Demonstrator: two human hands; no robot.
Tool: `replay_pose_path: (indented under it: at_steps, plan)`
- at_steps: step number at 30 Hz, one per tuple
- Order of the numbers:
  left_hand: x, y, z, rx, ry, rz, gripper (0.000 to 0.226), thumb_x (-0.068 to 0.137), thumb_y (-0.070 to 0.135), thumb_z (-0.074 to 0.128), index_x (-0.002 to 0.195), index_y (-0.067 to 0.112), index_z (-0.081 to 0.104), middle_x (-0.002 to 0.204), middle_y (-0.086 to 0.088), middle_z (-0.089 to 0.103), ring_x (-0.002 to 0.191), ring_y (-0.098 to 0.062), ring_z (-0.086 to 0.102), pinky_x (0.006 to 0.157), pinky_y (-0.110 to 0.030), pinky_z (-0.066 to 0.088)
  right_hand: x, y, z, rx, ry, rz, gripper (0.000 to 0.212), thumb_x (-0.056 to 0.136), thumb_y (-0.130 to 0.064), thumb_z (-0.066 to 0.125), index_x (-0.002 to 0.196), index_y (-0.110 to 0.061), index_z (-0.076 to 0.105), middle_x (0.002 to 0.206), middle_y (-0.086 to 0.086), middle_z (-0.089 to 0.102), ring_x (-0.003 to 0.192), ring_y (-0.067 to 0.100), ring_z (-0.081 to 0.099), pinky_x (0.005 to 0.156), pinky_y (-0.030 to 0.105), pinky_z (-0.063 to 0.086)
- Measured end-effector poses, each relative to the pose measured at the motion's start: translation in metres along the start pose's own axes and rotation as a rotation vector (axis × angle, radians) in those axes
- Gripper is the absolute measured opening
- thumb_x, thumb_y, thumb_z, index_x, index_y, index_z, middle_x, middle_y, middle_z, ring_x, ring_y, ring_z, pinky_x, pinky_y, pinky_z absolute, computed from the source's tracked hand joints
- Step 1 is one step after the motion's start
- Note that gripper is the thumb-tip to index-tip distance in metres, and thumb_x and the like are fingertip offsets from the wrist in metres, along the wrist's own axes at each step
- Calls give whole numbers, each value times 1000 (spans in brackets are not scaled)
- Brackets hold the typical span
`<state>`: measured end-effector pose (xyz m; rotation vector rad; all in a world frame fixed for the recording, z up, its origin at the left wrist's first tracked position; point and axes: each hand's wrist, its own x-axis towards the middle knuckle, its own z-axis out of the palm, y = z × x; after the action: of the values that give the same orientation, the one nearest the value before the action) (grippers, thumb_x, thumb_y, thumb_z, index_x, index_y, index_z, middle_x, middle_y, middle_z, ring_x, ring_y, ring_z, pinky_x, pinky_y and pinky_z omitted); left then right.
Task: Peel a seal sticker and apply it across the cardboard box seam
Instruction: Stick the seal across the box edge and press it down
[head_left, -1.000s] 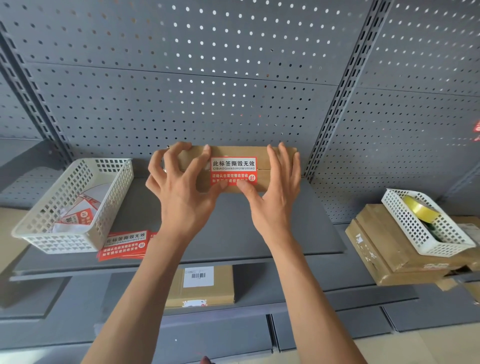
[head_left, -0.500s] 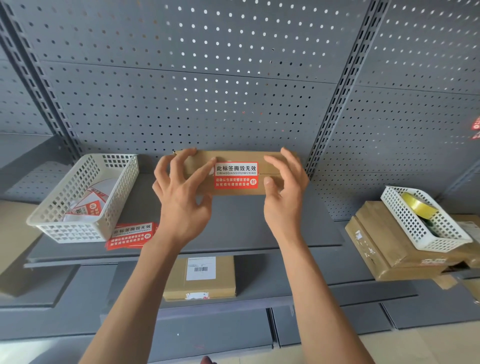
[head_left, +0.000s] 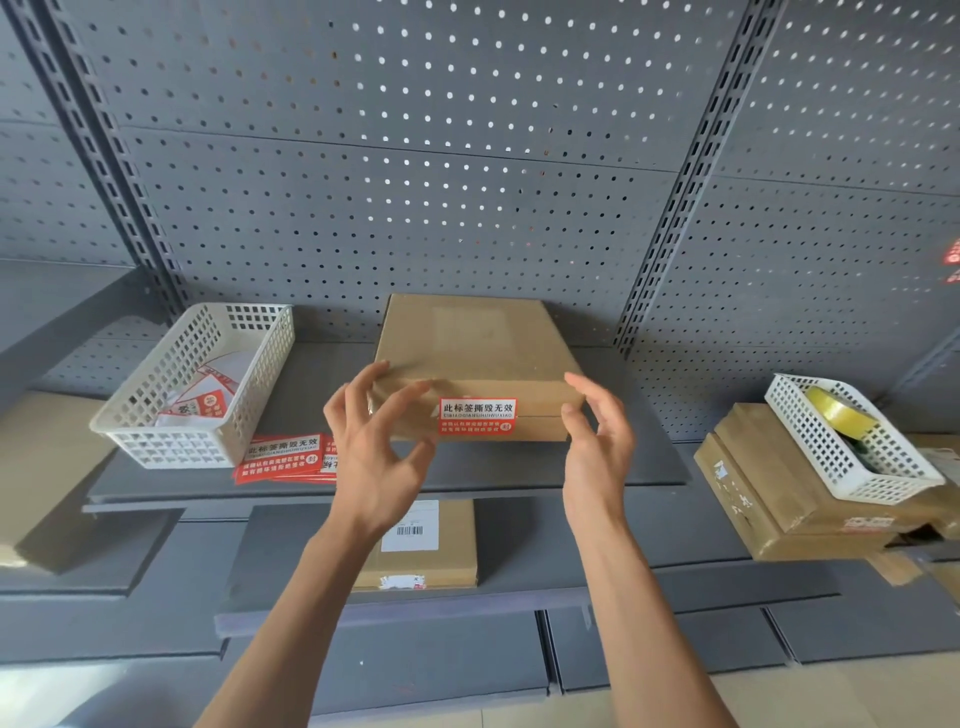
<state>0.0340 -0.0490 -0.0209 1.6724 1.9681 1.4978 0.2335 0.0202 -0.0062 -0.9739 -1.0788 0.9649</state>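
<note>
A flat brown cardboard box (head_left: 470, 343) lies on the grey shelf (head_left: 519, 473), its front side facing me. A red and white seal sticker (head_left: 478, 415) is stuck across the horizontal seam on that front side. My left hand (head_left: 376, 447) hovers at the box's front left corner with fingers spread, holding nothing. My right hand (head_left: 597, 441) is at the front right corner, fingers apart, its fingertips close to the box edge. A pile of red seal stickers (head_left: 283, 460) lies on the shelf left of my left hand.
A white mesh basket (head_left: 197, 384) with sticker scraps stands at the left. Another white basket (head_left: 852, 436) with a yellow tape roll (head_left: 836, 413) rests on stacked cartons (head_left: 779, 493) at the right. A labelled box (head_left: 423, 545) lies on the lower shelf. Perforated grey panels form the back wall.
Both hands have come off the box front and drawn back with fingers spread. The view has shifted, so the box's top face now shows. The sticker stays across the seam.
</note>
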Motion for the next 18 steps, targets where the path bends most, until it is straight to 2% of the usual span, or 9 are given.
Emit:
replay_pose_path:
  at_steps: [6, 10, 13, 15, 18]
  plan:
    - [-15, -16, 7, 30, -38, -19, 36, 76, 30, 67, 112, 35, 70, 148, 3, 37, 136, -26, 24, 107, -46, 34, -11, 12, -7, -25, -17, 97, 39, 91, 6, 57, 102, -27, 75, 127, 12, 62, 100, -7, 60, 87, 7, 44]
    - [-19, -25, 7, 80, -63, 18, 30, 78, 29, 68, 108, 32, 72, 148, 5, 39, 137, -26, 27, 103, -44, 37, -11, 14, -13, -52, -52, 136, 37, 91, 4, 60, 102, -28, 75, 124, 9, 65, 104, -4, 61, 95, 18, 43]
    - [-16, -19, 1, 82, -9, 2, 19, 83, 29, 62, 98, 30, 74, 139, 9, 50, 127, -20, 35, 97, -42, 45, -8, 11, -21, -140, -106, 160, 32, 91, 0, 63, 105, -28, 73, 112, 0, 70, 113, 10, 63, 104, 30, 46]
    - [-7, -5, -6, 132, 59, -27, 28, 87, 41, 52, 92, 24, 75, 124, 7, 64, 113, -17, 43, 90, -42, 48, -2, -2, -32, -294, -199, 159, 30, 92, -4, 65, 103, -31, 70, 110, -1, 71, 117, 16, 64, 106, 34, 47]
    - [19, 23, -25, 109, 54, -102, 58, 90, 61, 42, 81, 13, 72, 92, -4, 74, 92, -26, 60, 81, -40, 50, 3, -59, -42, -394, -302, 95, 22, 94, -10, 67, 100, -31, 71, 109, -3, 75, 105, 4, 68, 95, 24, 49]
